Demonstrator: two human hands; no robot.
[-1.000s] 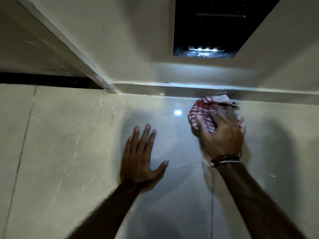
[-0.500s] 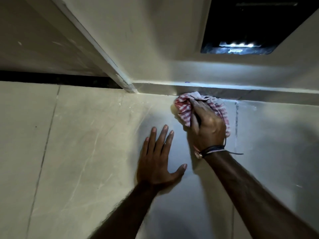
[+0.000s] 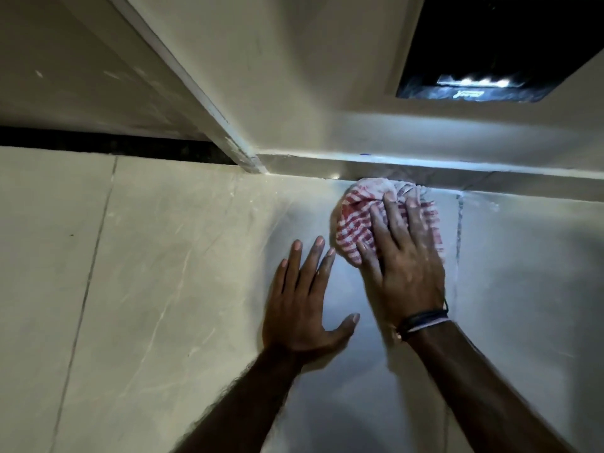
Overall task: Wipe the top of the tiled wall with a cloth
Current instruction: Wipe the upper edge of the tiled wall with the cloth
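A bunched red-and-white striped cloth (image 3: 354, 220) is pressed against the glossy beige tiled wall (image 3: 170, 256), right under the wall's top edge where it meets the ceiling ledge. My right hand (image 3: 403, 266) lies flat over the cloth, fingers spread and pointing up, and holds it to the tile; a dark band circles that wrist. My left hand (image 3: 304, 299) rests flat on the tile just left of and below the cloth, fingers apart, holding nothing.
A white ceiling beam (image 3: 183, 80) runs diagonally down to the wall's top at the corner. A dark rectangular ceiling opening (image 3: 510, 44) with small lights sits at the upper right. A dark gap (image 3: 98, 145) runs above the left tiles. Vertical grout lines cross the wall.
My right hand and the cloth have slid left along the wall's top edge, closer to my left hand. The right hand's fingers have spread flat over the cloth. The view has shifted too.
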